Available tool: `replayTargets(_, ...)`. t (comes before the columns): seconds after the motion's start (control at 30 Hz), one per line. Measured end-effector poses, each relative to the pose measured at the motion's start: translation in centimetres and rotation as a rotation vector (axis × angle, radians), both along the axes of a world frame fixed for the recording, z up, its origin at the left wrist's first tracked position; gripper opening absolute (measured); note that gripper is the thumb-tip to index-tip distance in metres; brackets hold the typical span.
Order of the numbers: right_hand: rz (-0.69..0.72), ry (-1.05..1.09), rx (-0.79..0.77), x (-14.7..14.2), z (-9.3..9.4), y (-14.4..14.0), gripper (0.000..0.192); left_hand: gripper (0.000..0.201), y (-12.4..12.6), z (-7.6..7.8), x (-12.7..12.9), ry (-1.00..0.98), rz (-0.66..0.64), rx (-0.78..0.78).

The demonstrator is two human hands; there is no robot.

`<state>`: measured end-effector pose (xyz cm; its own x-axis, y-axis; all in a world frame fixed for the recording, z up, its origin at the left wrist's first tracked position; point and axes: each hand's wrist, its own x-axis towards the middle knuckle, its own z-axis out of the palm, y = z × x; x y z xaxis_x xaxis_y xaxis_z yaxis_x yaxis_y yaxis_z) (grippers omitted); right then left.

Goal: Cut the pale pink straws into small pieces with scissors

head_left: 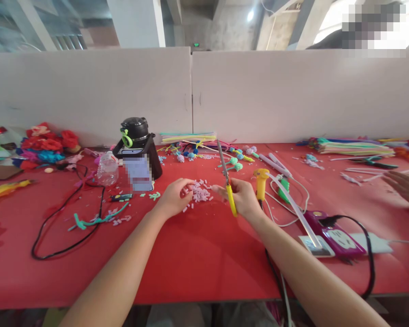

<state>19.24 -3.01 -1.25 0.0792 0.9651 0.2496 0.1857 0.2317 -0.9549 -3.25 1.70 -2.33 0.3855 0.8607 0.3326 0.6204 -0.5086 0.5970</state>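
A small heap of short pale pink cut pieces (201,192) lies on the red table, with a few strays beside it. At the heap's left edge my left hand (172,198) curves around it, thumb and fingers apart, and nothing shows clearly between them. My right hand (244,198) holds a pair of scissors (231,200) by the yellow handles, blades pointing up and away from me. Its index finger reaches left towards the heap's right side. Just right of that hand stands a yellow glue gun (261,181) with a pale glue stick in it.
Left are a black tumbler (157,159), a propped phone (138,171), a clear plastic bottle (107,169) and a looped black cord (51,258). Right are a purple power strip (341,236) and another person's hand (405,188). Pipe-cleaner bundles (354,147) lie near the white partition (293,95).
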Motion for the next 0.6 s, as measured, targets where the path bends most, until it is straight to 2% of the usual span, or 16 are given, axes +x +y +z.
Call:
replayTargets(0.2, 0.006, -0.027, -0.019, 0.2, -0.5, 0.2, 0.046, 0.021, -0.1, 0.9, -1.1, 0.159, -0.062, -0.031)
replayTargets(0.33, 0.021, -0.047, -0.012, 0.1, -0.6, 0.2, 0.045, 0.033, -1.0, 1.9, -2.3, 0.249, -0.104, -0.134)
replayTargets(0.5, 0.02, -0.083, -0.094, 0.8, -0.6, 0.5, 0.048, 0.042, -1.4, 2.4, -3.5, 0.292, 0.06, -0.291)
replayTargets(0.6, 0.03, -0.156, -0.16, 1.2, -0.7, 0.6, 0.055, 0.04, -1.2, 2.1, -3.5, 0.287, 0.072, -0.373)
